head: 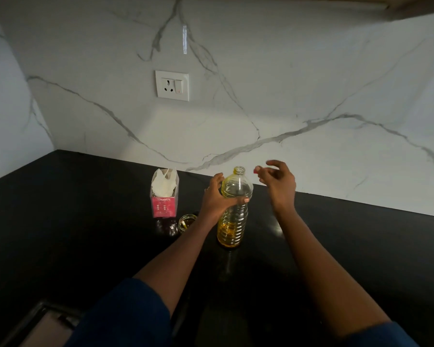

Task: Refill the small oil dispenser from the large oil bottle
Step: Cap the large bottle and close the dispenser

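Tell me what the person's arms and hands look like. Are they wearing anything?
The person wears dark blue sleeves. The left sleeve and the right sleeve both stop around the elbow, so the forearms are bare. The left hand and the right hand have no gloves on. No watch or bracelet shows on either wrist.

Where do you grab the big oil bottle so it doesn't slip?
Probably round the ribbed middle of the bottle, coming from the left. It stands upright and uncapped, so its top must stay free, and the ribs help fingers hold. The left hand grips it slightly higher, from that side.
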Demonstrator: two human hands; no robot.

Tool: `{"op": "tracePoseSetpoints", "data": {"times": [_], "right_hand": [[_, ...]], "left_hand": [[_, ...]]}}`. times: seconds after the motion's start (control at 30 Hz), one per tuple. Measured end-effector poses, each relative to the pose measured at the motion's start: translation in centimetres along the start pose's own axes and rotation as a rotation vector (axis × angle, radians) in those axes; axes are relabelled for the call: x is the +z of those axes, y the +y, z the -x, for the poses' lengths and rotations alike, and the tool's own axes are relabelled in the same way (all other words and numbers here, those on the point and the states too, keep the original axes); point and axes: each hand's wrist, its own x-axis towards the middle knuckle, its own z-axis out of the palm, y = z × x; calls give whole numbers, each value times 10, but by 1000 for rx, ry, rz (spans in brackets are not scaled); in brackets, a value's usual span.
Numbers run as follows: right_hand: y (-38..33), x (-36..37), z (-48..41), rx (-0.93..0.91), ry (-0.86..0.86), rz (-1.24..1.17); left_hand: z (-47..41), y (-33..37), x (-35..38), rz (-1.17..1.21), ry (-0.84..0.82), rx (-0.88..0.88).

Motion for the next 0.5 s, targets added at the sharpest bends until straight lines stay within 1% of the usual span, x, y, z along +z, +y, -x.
{"op": "tracePoseSetpoints", "data": {"times": [0.07, 0.13, 0.27, 0.37, 0.5], "right_hand": [[-9, 10, -4, -65, -56, -9], [-13, 20, -8, -91, -76, 6], [-11, 31, -15, -112, -164, 148], [-14, 28, -21, -204, -259, 323], [-27, 24, -35, -370, -469, 679]], "left_hand": [[-1, 0, 1, -23, 2, -10], [-1, -2, 2, -24, 5, -17], [-5, -1, 1, -42, -4, 1], [-8, -1, 1, -87, -10, 25], [-10, 2, 0, -125, -18, 40]]}}
